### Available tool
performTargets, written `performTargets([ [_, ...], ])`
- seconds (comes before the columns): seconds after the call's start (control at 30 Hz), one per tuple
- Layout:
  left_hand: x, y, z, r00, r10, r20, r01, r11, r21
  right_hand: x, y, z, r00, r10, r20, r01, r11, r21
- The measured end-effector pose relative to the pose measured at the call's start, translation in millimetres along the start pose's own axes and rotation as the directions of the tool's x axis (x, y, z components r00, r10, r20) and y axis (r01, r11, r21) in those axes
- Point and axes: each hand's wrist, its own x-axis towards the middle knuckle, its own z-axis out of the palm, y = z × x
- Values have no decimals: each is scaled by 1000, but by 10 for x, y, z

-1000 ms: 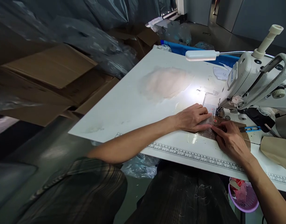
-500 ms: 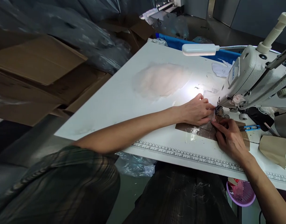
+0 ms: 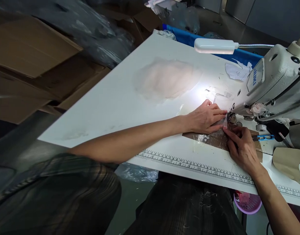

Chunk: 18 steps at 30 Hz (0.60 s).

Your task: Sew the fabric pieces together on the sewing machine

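A small piece of sheer whitish fabric [image 3: 221,122] lies under my hands at the needle area of a white sewing machine [image 3: 269,78]. My left hand [image 3: 205,117] rests flat on the fabric, fingers stretched toward the presser foot [image 3: 229,117]. Close in front of the foot, my right hand [image 3: 243,147] pinches the fabric's near edge between thumb and forefinger, its other fingers curled. A brown, shiny taped sheet [image 3: 210,139] covers the tabletop beneath the hands. Blue-handled thread snips [image 3: 265,137] lie right of the right hand.
Pale pink sheer fabric [image 3: 168,80] lies farther back on the white table [image 3: 111,114]. A lamp [image 3: 215,45] hangs above. White cut pieces [image 3: 238,71] and a tan scrap [image 3: 287,163] flank the machine. Cardboard boxes [image 3: 35,49] stand left; a purple basket [image 3: 250,205] is below.
The view has shifted slightly, so the machine appears farther right. Both hands stay at the presser foot with the fabric, nearly unmoved.
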Motion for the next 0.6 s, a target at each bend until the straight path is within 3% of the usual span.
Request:
performTargets([
  [0.6,39,-26,34,999,28,15,-29,999,35,7,-11,15,995,92,41,-94,994,48],
])
